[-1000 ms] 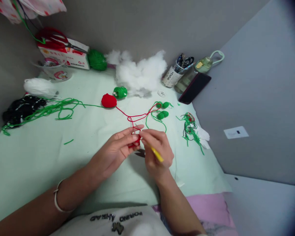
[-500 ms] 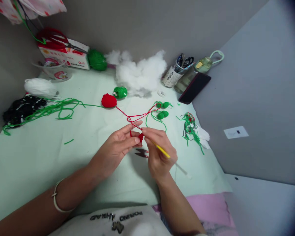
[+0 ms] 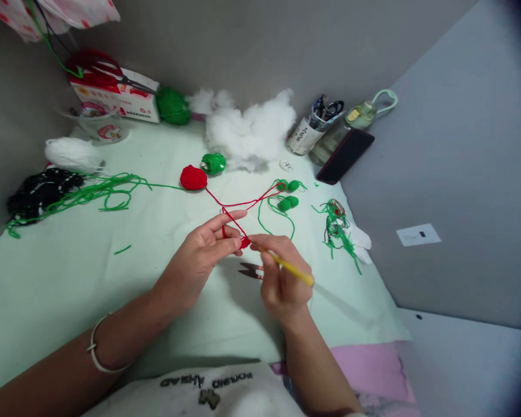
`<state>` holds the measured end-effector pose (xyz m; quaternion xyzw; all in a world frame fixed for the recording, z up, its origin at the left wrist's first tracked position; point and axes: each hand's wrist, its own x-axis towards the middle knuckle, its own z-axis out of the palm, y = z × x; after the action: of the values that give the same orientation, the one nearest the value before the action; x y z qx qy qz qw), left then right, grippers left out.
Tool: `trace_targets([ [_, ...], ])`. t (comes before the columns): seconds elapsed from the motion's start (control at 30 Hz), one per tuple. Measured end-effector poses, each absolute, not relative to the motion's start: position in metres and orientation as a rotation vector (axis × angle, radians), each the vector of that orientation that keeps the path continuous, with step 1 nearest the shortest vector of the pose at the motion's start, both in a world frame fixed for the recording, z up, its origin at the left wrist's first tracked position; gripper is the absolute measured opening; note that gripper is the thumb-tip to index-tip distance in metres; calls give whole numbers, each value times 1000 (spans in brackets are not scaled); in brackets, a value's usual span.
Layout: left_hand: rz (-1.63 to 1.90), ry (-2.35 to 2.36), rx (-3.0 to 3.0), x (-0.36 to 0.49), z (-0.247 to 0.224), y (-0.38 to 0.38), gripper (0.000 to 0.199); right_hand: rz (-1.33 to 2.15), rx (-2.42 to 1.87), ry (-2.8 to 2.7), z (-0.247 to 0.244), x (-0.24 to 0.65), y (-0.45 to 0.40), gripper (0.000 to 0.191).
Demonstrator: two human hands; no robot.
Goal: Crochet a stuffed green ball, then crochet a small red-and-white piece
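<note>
Between the fingertips of my left hand [image 3: 204,249] is a small red crochet piece [image 3: 245,242]. Red yarn [image 3: 234,220] wraps round a finger of that hand and runs over the raised index finger to the piece. A yellow-handled crochet hook [image 3: 293,270] is gripped in my right hand [image 3: 286,284], its tip at the red piece and too small to make out. From the red yarn ball [image 3: 194,178] beyond my hands, the strand loops across the table. Small thread snips [image 3: 250,270] lie under my right hand, partly hidden by it.
White stuffing [image 3: 249,130] sits at the back beside a pen cup [image 3: 309,132], a bottle and a leaning phone [image 3: 346,155]. Green crocheted bits [image 3: 289,202] and yarn scraps [image 3: 338,226] lie right. Green strands [image 3: 113,188], black yarn [image 3: 43,194] and white yarn [image 3: 72,154] lie left.
My left hand has shifted slightly left, and the yarn from its index finger is now pulled straighter. The hook's yellow handle has swung a little to the right and down.
</note>
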<state>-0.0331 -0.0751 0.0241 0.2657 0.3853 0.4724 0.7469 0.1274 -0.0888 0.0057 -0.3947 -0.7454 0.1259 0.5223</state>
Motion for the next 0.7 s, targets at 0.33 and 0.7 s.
trace_targets([
  [0.33,1015,673,347,-32,18,-71,28,662,-924,-1415,12,127,-82,21],
  [0.7,1047,745,464,-25,13,-76,34,363,-965,-1761,6,125,-86,33],
])
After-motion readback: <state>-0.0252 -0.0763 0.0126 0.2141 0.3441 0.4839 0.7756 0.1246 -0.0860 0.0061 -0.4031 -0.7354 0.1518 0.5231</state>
